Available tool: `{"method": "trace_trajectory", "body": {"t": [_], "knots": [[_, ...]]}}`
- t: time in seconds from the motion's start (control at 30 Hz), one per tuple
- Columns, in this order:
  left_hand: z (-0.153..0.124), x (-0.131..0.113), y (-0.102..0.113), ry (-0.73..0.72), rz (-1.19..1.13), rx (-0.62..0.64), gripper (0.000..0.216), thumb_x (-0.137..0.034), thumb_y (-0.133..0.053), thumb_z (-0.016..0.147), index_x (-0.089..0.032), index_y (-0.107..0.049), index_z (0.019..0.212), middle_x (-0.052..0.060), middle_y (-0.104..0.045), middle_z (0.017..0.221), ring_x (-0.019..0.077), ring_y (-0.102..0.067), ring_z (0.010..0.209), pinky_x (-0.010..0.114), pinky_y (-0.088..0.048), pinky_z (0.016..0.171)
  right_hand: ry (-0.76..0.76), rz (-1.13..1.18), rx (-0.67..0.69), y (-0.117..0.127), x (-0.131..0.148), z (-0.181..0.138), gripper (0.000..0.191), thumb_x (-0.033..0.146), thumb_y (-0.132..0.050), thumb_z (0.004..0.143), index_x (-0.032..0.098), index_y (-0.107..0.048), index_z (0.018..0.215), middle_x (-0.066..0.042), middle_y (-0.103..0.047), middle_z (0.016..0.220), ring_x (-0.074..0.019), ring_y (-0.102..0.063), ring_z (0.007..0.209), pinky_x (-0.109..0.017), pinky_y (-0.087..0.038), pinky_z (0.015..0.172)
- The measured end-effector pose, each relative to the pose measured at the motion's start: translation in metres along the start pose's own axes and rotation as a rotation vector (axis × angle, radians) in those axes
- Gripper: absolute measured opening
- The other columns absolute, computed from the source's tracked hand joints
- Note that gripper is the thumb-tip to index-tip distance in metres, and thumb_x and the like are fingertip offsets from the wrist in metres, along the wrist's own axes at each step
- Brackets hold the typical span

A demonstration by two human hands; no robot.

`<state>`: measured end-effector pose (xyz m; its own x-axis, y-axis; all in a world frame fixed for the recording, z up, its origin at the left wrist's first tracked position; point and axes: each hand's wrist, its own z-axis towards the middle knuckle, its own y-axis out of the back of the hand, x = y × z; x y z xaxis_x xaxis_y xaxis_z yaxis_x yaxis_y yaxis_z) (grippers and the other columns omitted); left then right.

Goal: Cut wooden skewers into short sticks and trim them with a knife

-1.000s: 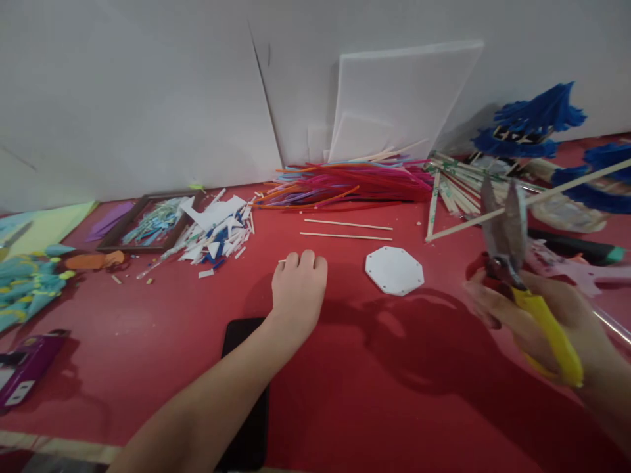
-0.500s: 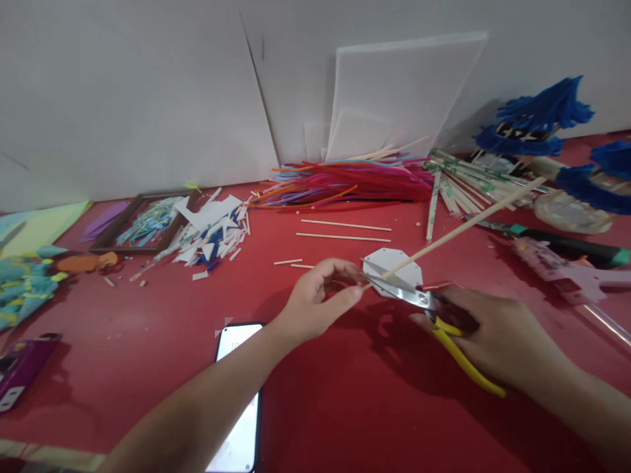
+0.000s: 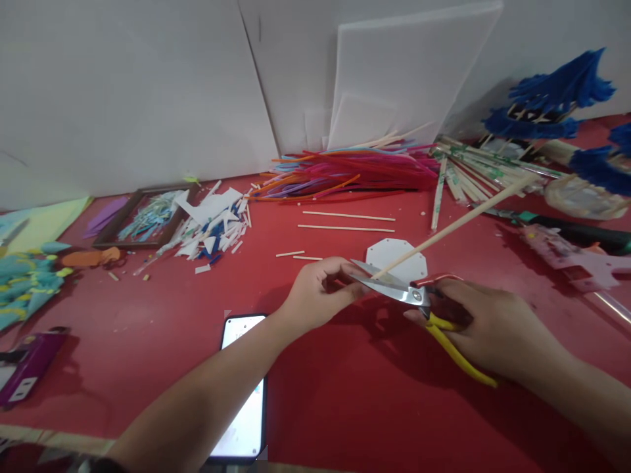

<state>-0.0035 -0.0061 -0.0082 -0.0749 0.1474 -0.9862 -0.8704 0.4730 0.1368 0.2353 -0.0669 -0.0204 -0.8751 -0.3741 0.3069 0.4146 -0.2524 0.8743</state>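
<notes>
Between thumb and fingers, my left hand (image 3: 320, 292) pinches the lower end of a thin wooden stick (image 3: 456, 225), which slants up to the right. My right hand (image 3: 497, 322) grips scissors (image 3: 401, 291) with red and yellow handles. The blades lie across the stick close to my left fingertips; whether they cut into it I cannot tell. Behind the blades, on the red table, lies a white octagonal piece (image 3: 394, 253) with small holes along its edge. Two long thin sticks (image 3: 348, 228) and two short sticks (image 3: 290, 253) rest beyond my left hand.
A lit phone (image 3: 246, 407) lies under my left forearm. Colourful pipe cleaners (image 3: 355, 172) and wrapped sticks (image 3: 468, 174) are piled at the back. Paper scraps (image 3: 217, 226) and a brown frame (image 3: 111, 233) sit left. A pink glue gun (image 3: 566, 256) and blue-topped models (image 3: 547, 98) stand right.
The scissor blades have shifted slightly left along the stick toward my left fingertips and appear more closed. The view has tilted down a little. Both hands keep their holds.
</notes>
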Motion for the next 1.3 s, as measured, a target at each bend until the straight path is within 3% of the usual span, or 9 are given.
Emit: {"method": "trace_trajectory", "body": {"t": [0.13, 0.33, 0.53, 0.67, 0.8, 1.0, 1.3], "knots": [[-0.001, -0.003, 0.001, -0.031, 0.04, 0.036, 0.009, -0.026, -0.071, 0.077, -0.018, -0.07, 0.081, 0.006, -0.078, 0.09, 0.0153, -0.071, 0.076, 0.026, -0.057, 0.07, -0.035, 0.007, 0.016, -0.001, -0.002, -0.001, 0.046, 0.062, -0.04, 0.093, 0.024, -0.062, 0.079, -0.008, -0.066, 0.058, -0.0269, -0.064, 0.048, -0.035, -0.041, 0.042], [-0.003, -0.003, 0.0, -0.009, 0.035, 0.058, 0.008, -0.022, -0.073, 0.072, -0.017, -0.071, 0.078, 0.005, -0.077, 0.085, 0.0155, -0.071, 0.076, 0.025, -0.056, 0.069, -0.161, 0.061, 0.152, 0.003, 0.002, 0.001, 0.043, 0.067, -0.047, 0.086, 0.026, -0.054, 0.076, -0.011, -0.067, 0.062, -0.0303, -0.066, 0.055, -0.037, -0.042, 0.046], [-0.004, 0.0, -0.004, 0.01, 0.063, 0.022, 0.006, -0.02, -0.076, 0.073, -0.018, -0.072, 0.076, 0.007, -0.078, 0.089, 0.016, -0.072, 0.077, 0.025, -0.056, 0.068, -0.158, 0.049, 0.205, 0.005, 0.007, 0.005, 0.042, 0.068, -0.049, 0.084, 0.026, -0.052, 0.078, -0.008, -0.067, 0.065, -0.0268, -0.065, 0.057, -0.034, -0.041, 0.047], [-0.006, 0.002, -0.007, -0.004, -0.006, 0.02, 0.01, -0.022, -0.08, 0.071, -0.017, -0.072, 0.075, 0.008, -0.078, 0.089, 0.0191, -0.074, 0.082, 0.028, -0.057, 0.073, -0.095, 0.028, 0.182, 0.005, 0.008, 0.004, 0.045, 0.067, -0.046, 0.085, 0.024, -0.057, 0.086, -0.01, -0.072, 0.078, -0.0266, -0.068, 0.066, -0.035, -0.046, 0.053], [-0.008, 0.003, -0.008, 0.032, -0.051, 0.07, 0.02, -0.033, -0.082, 0.074, -0.015, -0.072, 0.076, 0.008, -0.077, 0.081, 0.0182, -0.072, 0.071, 0.028, -0.057, 0.067, -0.082, -0.036, 0.163, 0.002, 0.008, -0.001, 0.042, 0.063, -0.05, 0.084, 0.023, -0.059, 0.086, -0.012, -0.073, 0.083, -0.0278, -0.069, 0.072, -0.036, -0.049, 0.06], [-0.007, 0.002, -0.006, 0.076, -0.019, 0.059, 0.022, -0.036, -0.082, 0.072, -0.016, -0.074, 0.076, 0.009, -0.078, 0.085, 0.0171, -0.072, 0.075, 0.026, -0.056, 0.066, -0.124, -0.052, 0.253, 0.0, 0.006, -0.006, 0.02, 0.043, -0.056, 0.074, 0.024, -0.053, 0.08, -0.008, -0.071, 0.075, -0.023, -0.063, 0.061, -0.032, -0.041, 0.053], [-0.007, 0.003, -0.004, -0.002, 0.059, 0.059, 0.013, -0.027, -0.079, 0.071, -0.017, -0.073, 0.077, 0.008, -0.079, 0.088, 0.0183, -0.073, 0.079, 0.027, -0.058, 0.069, -0.17, -0.064, 0.286, -0.001, 0.009, -0.004, 0.019, 0.042, -0.052, 0.076, 0.024, -0.051, 0.077, -0.006, -0.064, 0.067, -0.0175, -0.053, 0.053, -0.029, -0.03, 0.049]]}}
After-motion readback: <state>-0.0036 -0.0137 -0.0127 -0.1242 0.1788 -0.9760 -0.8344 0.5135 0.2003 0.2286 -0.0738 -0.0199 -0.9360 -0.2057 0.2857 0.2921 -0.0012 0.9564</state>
